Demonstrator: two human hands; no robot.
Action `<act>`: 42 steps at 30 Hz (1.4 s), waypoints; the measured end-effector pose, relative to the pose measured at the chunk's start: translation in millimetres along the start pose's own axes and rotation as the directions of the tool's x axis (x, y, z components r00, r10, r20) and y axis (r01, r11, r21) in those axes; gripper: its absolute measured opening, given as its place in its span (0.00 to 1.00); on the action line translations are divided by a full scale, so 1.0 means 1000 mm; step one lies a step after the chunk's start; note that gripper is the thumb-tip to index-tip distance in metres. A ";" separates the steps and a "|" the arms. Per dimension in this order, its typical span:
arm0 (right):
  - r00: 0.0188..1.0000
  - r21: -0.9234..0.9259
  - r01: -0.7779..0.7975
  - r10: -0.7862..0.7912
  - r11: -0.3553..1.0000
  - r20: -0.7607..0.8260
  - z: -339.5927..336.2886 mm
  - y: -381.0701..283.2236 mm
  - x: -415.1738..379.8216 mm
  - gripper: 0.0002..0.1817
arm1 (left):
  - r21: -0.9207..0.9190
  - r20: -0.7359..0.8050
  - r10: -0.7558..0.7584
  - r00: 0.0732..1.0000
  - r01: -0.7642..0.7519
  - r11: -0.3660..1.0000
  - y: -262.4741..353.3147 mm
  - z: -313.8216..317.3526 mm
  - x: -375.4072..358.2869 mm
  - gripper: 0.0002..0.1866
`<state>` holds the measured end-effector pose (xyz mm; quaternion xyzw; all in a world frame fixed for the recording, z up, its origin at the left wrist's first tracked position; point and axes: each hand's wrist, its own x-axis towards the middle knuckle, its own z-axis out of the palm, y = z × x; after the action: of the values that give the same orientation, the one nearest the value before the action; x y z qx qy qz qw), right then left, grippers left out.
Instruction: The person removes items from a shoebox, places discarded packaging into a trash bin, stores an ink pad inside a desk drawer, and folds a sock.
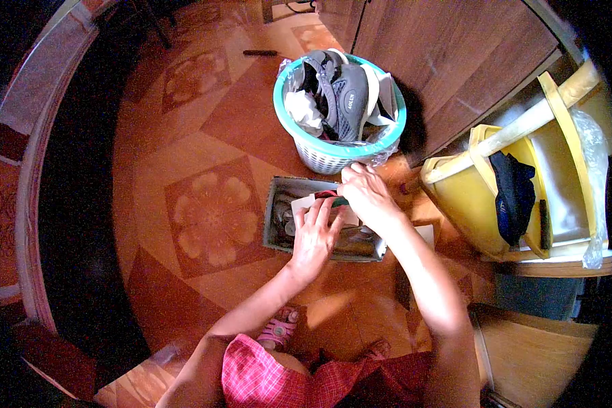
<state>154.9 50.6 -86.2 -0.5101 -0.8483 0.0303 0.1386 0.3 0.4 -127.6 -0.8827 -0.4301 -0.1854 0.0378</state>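
Note:
An open grey shoebox-like box (273, 234) stands on the floor before me, with a white flat piece (302, 203), something dark red and green, and other things I cannot make out inside. My left hand (313, 238) reaches over the box from the front, fingers apart and bent down onto the contents near the white piece. At the box's far right corner, my right hand (368, 194) has its fingers curled together, close under the basket. Whatever they may hold is hidden.
Behind the box stands a white basket with a turquoise rim (283, 121), lined with clear plastic and holding grey shoes (347, 98) and crumpled white paper (304, 112). To the right are a yellow plastic stool (455, 197) with a dark item (515, 197) in it, and a wooden cabinet (449, 61).

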 end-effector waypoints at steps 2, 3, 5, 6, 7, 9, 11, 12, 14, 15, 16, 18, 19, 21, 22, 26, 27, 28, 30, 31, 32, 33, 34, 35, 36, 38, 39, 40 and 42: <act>1.000 0.007 -0.011 0.011 1.000 -0.007 0.005 0.006 -0.002 0.05 | 0.031 -0.012 0.026 1.000 -0.025 0.999 0.001 0.001 0.000 0.24; 1.000 0.012 -0.018 0.018 1.000 -0.015 0.003 0.008 -0.002 0.05 | 0.054 0.012 0.011 1.000 -0.012 0.998 0.001 -0.001 0.002 0.24; 0.993 0.252 -0.109 0.118 0.962 -0.023 -0.003 0.010 -0.008 0.05 | 0.077 0.035 -0.004 0.999 0.001 0.997 0.000 -0.006 0.005 0.25; 0.958 0.460 -0.248 0.287 0.852 -0.015 -0.003 0.010 -0.011 0.07 | -0.019 0.050 -0.034 0.998 0.035 0.999 0.000 -0.017 0.007 0.24; 0.897 0.642 -0.355 0.440 0.680 0.029 -0.003 0.012 -0.015 0.09 | -0.114 0.065 -0.063 0.996 0.071 0.991 -0.003 -0.025 0.010 0.23; 0.907 0.697 -0.322 0.421 0.641 0.032 0.008 0.018 -0.027 0.13 | -0.369 -0.007 -0.123 0.992 0.112 0.922 -0.013 -0.033 0.010 0.22; 0.914 0.729 -0.288 0.406 0.621 0.016 0.010 0.016 -0.033 0.15 | -0.669 -0.191 -0.439 0.878 0.211 0.713 -0.031 -0.028 0.004 0.19; 0.891 0.789 -0.299 0.454 0.537 0.028 0.009 0.014 -0.032 0.15 | -0.670 -0.190 -0.438 0.878 0.211 0.712 -0.039 -0.024 0.001 0.19; 0.867 0.891 -0.247 0.497 0.381 0.028 0.018 0.012 -0.031 0.14 | -0.964 0.228 -0.679 0.698 0.259 -0.057 -0.056 -0.013 -0.002 0.19; 0.869 0.932 -0.187 0.494 0.312 0.009 0.022 0.010 -0.030 0.12 | -0.877 0.473 -0.575 0.668 0.297 -0.377 -0.063 -0.008 -0.002 0.20; 0.899 0.884 -0.196 0.437 0.425 -0.011 0.023 0.008 -0.031 0.12 | -0.840 0.519 -0.489 0.701 0.312 -0.445 -0.064 -0.002 -0.004 0.21; 0.941 0.812 -0.229 0.335 0.537 0.044 0.014 0.003 -0.032 0.11 | -0.821 0.532 -0.395 0.749 0.342 -0.456 -0.059 0.006 -0.005 0.22; 0.948 0.725 -0.133 0.301 0.676 -0.107 0.024 0.003 -0.033 0.11 | -0.843 0.510 -0.388 0.768 0.356 -0.404 -0.055 0.008 -0.005 0.23; 0.928 0.625 -0.133 0.318 0.769 -0.193 0.031 -0.001 -0.034 0.12 | -0.865 0.485 -0.390 0.783 0.363 -0.346 -0.048 0.003 0.003 0.26; 0.928 0.625 -0.133 0.318 0.769 -0.195 0.028 -0.006 -0.035 0.12 | -0.893 0.449 -0.408 0.795 0.405 -0.194 -0.044 -0.004 0.009 0.27; 0.959 0.762 -0.198 0.283 0.617 0.020 0.012 -0.011 -0.041 0.22 | -0.880 0.435 -0.418 0.798 0.476 -0.008 -0.041 0.004 0.019 0.28; 0.954 0.828 -0.242 0.278 0.505 0.109 0.004 -0.014 -0.045 0.27 | -0.870 0.476 -0.396 0.785 0.485 -0.084 -0.039 0.005 0.019 0.27; 0.954 0.828 -0.244 0.280 0.505 0.109 0.004 -0.014 -0.052 0.27 | -0.883 0.455 -0.409 0.791 0.460 -0.092 -0.039 0.006 0.019 0.26; 0.999 0.421 -0.036 0.049 0.906 -0.021 0.005 -0.014 -0.073 0.36 | -0.893 0.435 -0.403 0.806 0.444 -0.075 -0.038 0.003 0.019 0.25; 0.999 0.421 -0.037 0.049 0.907 -0.018 0.010 -0.014 -0.083 0.36 | -0.902 0.414 -0.398 0.819 0.427 -0.060 -0.037 0.002 0.019 0.24; 0.999 0.221 0.051 -0.050 0.974 -0.009 0.019 -0.013 -0.093 0.36 | -0.902 0.415 -0.397 0.819 0.427 -0.062 -0.039 0.005 0.018 0.24; 0.989 0.014 0.144 -0.144 0.989 0.020 0.024 -0.014 -0.098 0.37 | -0.898 0.422 -0.371 0.827 0.437 -0.048 -0.041 0.007 0.017 0.24; 0.982 0.094 0.186 -0.187 0.978 0.001 0.027 -0.015 -0.101 0.39 | -0.895 0.428 -0.345 0.835 0.445 -0.033 -0.042 0.008 0.017 0.24; 0.972 0.104 0.233 -0.231 0.967 -0.036 0.030 -0.016 -0.102 0.38 | -0.895 0.429 -0.345 0.835 0.445 -0.035 -0.042 0.009 0.016 0.24; 0.970 0.193 0.233 -0.213 0.953 -0.120 0.032 -0.020 -0.098 0.35 | -0.885 0.451 -0.344 0.824 0.463 -0.051 -0.041 0.004 0.018 0.23; 0.961 0.282 0.241 -0.188 0.929 -0.201 0.039 -0.020 -0.097 0.32 | -0.874 0.473 -0.344 0.811 0.482 -0.066 -0.041 0.001 0.017 0.23; 0.967 0.376 0.215 -0.142 0.901 -0.213 0.045 -0.016 -0.096 0.30 | -0.872 0.469 -0.342 0.814 0.489 -0.029 -0.043 0.001 0.015 0.24; 0.971 0.467 0.190 -0.094 0.864 -0.220 0.048 -0.014 -0.096 0.27 | -0.868 0.465 -0.339 0.818 0.496 0.007 -0.044 0.001 0.014 0.24; 0.965 0.408 0.222 -0.141 0.885 -0.219 0.037 -0.010 -0.093 0.26 | -0.881 0.420 -0.332 0.844 0.467 0.071 -0.042 0.002 0.011 0.25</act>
<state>177.1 -31.8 -138.8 -0.3858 -0.8483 0.1561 0.3274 -25.8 35.1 -129.3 -0.5602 -0.4418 -0.3665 -0.5972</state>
